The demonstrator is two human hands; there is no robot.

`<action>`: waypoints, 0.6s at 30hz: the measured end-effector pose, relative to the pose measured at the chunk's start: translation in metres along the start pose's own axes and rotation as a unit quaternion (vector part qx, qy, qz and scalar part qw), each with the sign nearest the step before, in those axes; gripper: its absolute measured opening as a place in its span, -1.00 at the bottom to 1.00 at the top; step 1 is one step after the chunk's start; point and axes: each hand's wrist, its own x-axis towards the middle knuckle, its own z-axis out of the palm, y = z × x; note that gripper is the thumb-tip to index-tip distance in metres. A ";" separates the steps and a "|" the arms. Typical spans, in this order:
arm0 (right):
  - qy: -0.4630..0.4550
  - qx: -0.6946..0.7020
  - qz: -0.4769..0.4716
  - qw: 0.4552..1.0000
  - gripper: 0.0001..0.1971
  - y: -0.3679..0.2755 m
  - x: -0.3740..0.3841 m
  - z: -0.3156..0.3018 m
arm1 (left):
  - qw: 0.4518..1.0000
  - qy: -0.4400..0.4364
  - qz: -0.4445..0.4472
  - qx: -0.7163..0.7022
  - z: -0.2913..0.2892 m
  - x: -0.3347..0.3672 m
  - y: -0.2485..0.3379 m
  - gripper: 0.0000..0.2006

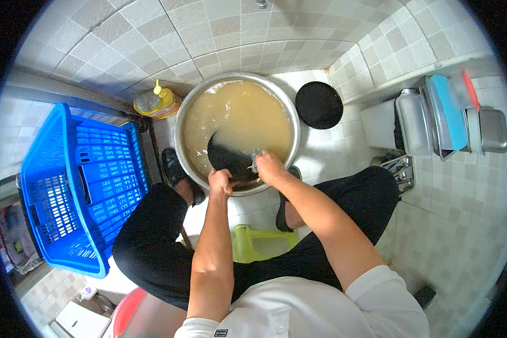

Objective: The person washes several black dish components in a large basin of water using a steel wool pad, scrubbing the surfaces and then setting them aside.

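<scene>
A wide metal basin (294,121) of cloudy tan water stands on the floor between my feet. Partly under the water, tilted against the near side, is a dark round plate (229,159). My left hand (220,181) grips its near-left edge with the fingers closed. On its right side, my right hand (270,167) is closed around a grey scrubber (256,160), which looks like steel wool and presses against the plate. Bits of food or foam float in the water.
A similar black round plate (319,105) lies on the tiles right of the basin. Left stand a yellow pump bottle (162,102) and a large blue crate (98,174). Metal trays (414,124) and a cutlery holder (400,172) line the right wall. A green stool (243,248) is below me.
</scene>
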 end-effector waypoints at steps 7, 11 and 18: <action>0.045 -0.001 0.048 0.998 -0.79 0.013 0.037 -0.011 | 0.996 -0.061 0.046 0.034 0.024 -0.063 0.029 -0.63; 0.155 0.092 -0.001 0.984 -0.82 -0.001 0.064 -0.012 | 0.994 -0.048 0.041 0.091 0.025 -0.088 0.036 -0.69; 0.157 0.279 -0.180 0.930 -0.80 -0.088 0.053 -0.027 | 0.993 -0.090 0.018 0.073 0.012 -0.098 0.061 -0.69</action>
